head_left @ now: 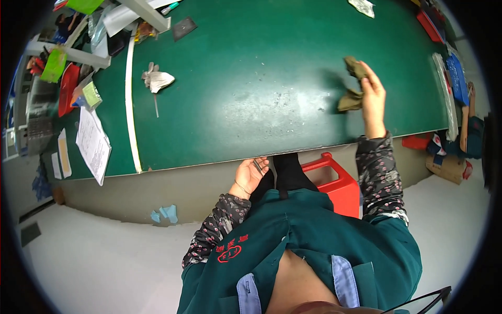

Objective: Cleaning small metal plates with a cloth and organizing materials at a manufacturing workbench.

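My right hand is closed on a crumpled olive-green cloth, raised at the right part of the green table. The cloth hangs in folds to the left of the fingers, with a dark shadow beside it. Just below the table's front edge, my left hand is turned palm up with its fingers curled. A short, thin dark piece lies in its grip; its kind is too small to make out. Small crumbs and wet-looking specks dot the tabletop between the hands.
A greyish-white crumpled cloth and a thin stick lie left. Printed sheets overhang the front edge. A dark flat square lies farther back. Below stands a red stool. A co-worker's arm shows far right.
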`<state>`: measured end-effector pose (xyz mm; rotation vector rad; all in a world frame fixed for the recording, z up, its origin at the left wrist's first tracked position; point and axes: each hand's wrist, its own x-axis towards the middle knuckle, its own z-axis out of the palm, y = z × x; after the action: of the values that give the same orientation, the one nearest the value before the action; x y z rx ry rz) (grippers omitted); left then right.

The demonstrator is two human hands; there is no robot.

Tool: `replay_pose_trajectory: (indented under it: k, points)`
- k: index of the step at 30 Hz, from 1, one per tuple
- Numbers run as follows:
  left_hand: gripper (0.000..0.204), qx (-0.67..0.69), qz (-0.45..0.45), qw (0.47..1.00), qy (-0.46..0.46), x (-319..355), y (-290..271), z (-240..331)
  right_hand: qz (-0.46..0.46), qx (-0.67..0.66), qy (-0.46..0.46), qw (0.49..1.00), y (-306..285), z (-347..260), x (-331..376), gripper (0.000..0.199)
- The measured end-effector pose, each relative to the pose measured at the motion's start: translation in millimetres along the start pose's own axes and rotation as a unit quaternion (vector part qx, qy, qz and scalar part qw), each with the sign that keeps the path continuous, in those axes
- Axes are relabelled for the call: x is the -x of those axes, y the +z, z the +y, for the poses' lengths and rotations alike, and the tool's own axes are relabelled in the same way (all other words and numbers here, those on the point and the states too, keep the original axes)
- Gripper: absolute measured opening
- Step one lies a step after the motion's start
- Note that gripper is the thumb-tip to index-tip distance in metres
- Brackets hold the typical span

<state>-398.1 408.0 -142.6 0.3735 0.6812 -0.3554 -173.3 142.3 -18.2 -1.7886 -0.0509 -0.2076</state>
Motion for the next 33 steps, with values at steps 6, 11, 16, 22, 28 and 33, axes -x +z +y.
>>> replay_pose_trajectory:
  k: [6, 11, 16, 22, 28, 33]
  points:
    - [0.028, 0.003, -0.001, 0.999, -0.035, -10.1, 23.3, -13.3, 0.091, 0.348, -0.107, 0.927, -41.4, 77.1, 24.3, 0.036]
    - [0.038, 0.015, -0.015, 0.999, -0.043, -19.4, 46.7, -16.2, -0.075, 0.184, -0.148, 0.969, 46.1, 30.1, 57.6, 0.032]
    - [0.048, 0.084, -0.114, 0.986, -0.084, -18.3, 66.6, -12.0, -0.193, 0.116, -0.122, 0.967, 77.6, -0.5, 113.5, 0.039]
    - [0.044, 0.189, -0.190, 0.957, -0.106, -17.3, 49.1, -8.8, -0.278, -0.093, 0.114, 0.949, 91.6, -38.4, 153.5, 0.036]
    - [0.043, 0.063, -0.112, 0.989, -0.075, -7.4, 41.6, -12.1, -0.138, 0.031, -0.097, 0.985, 65.5, -10.1, 31.4, 0.035]
    - [0.038, 0.021, -0.065, 0.996, -0.055, -1.9, 46.6, -12.5, -0.083, 0.204, -0.197, 0.955, 86.0, 42.0, -25.8, 0.031]
